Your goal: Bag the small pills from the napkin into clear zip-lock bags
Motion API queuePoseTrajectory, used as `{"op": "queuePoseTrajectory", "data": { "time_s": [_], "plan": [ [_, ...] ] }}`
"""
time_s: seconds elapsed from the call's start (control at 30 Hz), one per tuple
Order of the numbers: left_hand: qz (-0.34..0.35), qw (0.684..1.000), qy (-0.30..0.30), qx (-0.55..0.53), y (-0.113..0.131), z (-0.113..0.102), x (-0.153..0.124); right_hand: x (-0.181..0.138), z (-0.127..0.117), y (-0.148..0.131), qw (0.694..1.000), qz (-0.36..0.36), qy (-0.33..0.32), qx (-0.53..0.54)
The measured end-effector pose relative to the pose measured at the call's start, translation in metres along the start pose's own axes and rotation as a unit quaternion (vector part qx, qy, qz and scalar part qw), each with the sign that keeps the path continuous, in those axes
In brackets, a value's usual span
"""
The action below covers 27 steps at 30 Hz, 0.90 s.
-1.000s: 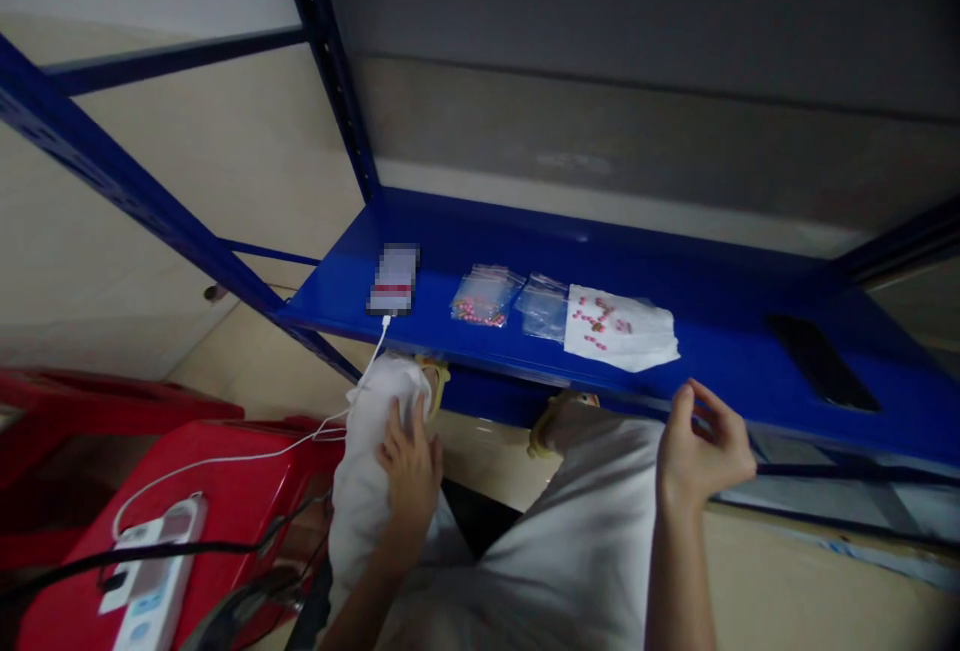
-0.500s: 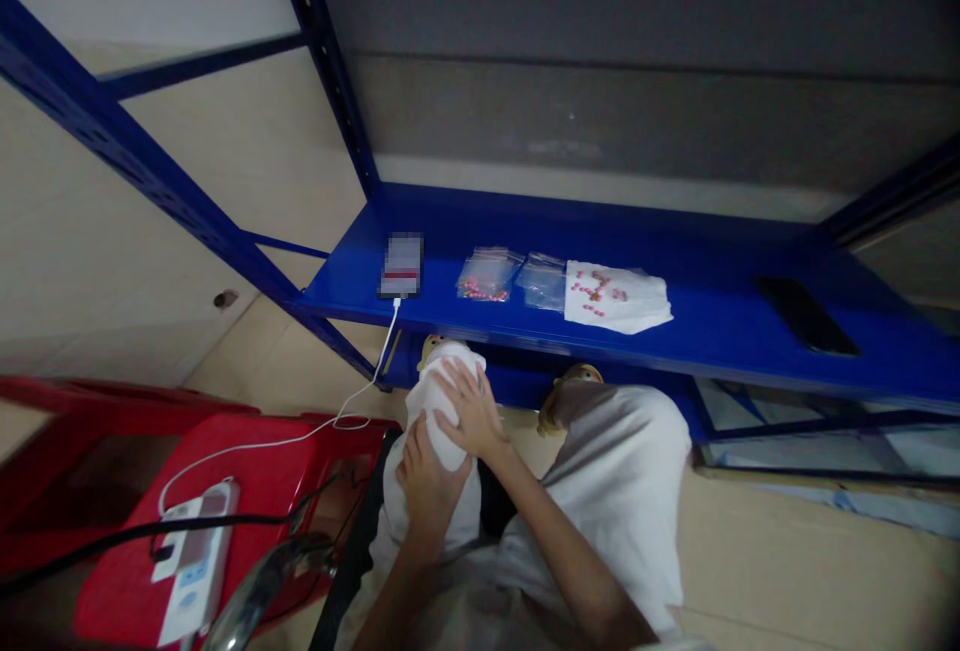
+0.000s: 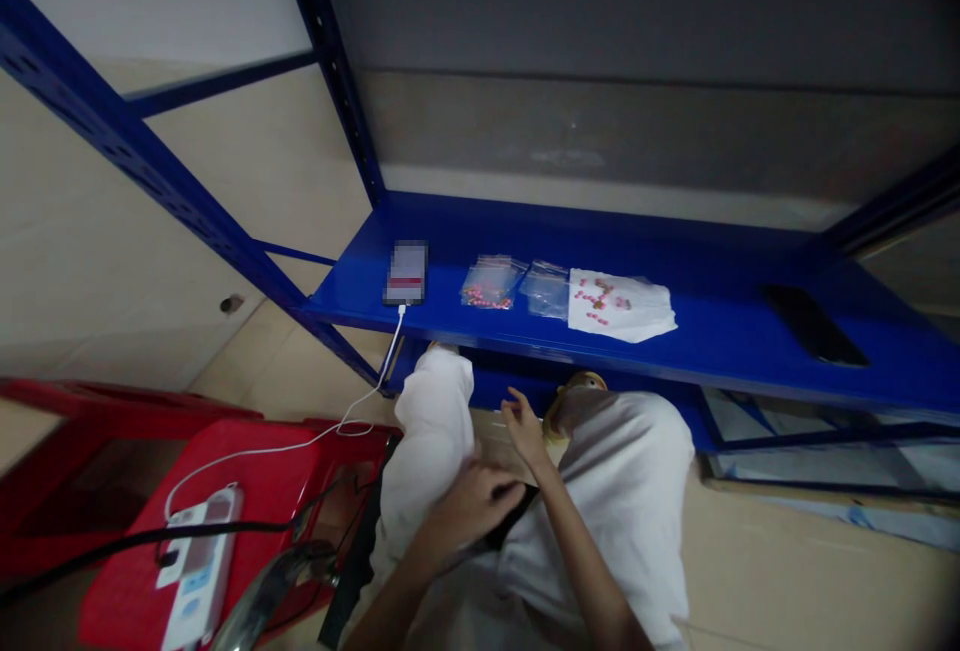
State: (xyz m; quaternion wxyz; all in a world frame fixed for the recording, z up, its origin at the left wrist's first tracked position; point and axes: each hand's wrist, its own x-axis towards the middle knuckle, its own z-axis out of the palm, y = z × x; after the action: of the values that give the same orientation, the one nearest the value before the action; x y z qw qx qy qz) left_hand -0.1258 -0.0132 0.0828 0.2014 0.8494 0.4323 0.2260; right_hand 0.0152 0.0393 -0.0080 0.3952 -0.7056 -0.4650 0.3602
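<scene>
I sit with both knees in white trousers [image 3: 630, 471] under a blue shelf [image 3: 720, 351]. My left hand [image 3: 471, 506] rests on the inside of my left thigh. Its fingers are pressed together over the cloth beside a dark strip [image 3: 508, 523], and what they grip is hidden. My right hand [image 3: 525, 428] hovers between my knees with its fingers loosely apart and nothing in them. Both hands are below the shelf's front edge.
On the shelf lie a phone [image 3: 406, 273] with a white cable [image 3: 300, 446], a bag of pink beads [image 3: 491, 283], a clear bag [image 3: 546, 289], a white sheet with red beads [image 3: 622, 306] and a dark phone [image 3: 814, 323]. A red stool [image 3: 135, 531] with a white device [image 3: 191, 571] stands at the left.
My right hand came down from the shelf's edge to my left knee, then moved between my knees. My left hand slid from the knee down to the inner thigh.
</scene>
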Motion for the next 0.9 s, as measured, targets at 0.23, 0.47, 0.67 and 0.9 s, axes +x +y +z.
{"op": "queuePoseTrajectory", "data": {
  "time_s": [0.23, 0.47, 0.67, 0.9],
  "plan": [
    [-0.239, 0.936, 0.185, 0.178, -0.024, -0.011, 0.011, 0.008, -0.021, 0.003, 0.999, 0.000, 0.000, 0.043],
    [-0.239, 0.930, 0.131, 0.247, -0.035, 0.013, -0.039, 0.004, -0.026, 0.006, 0.998, 0.008, -0.025, 0.058],
    [-0.077, 0.988, 0.136, 0.001, -0.051, 0.018, -0.078, 0.000, -0.022, -0.025, 0.995, -0.031, -0.058, 0.075],
    [-0.095, 0.985, -0.079, -0.119, -0.036, -0.023, -0.057, -0.012, -0.016, -0.072, 0.977, -0.198, -0.079, 0.024]
  ]
}}
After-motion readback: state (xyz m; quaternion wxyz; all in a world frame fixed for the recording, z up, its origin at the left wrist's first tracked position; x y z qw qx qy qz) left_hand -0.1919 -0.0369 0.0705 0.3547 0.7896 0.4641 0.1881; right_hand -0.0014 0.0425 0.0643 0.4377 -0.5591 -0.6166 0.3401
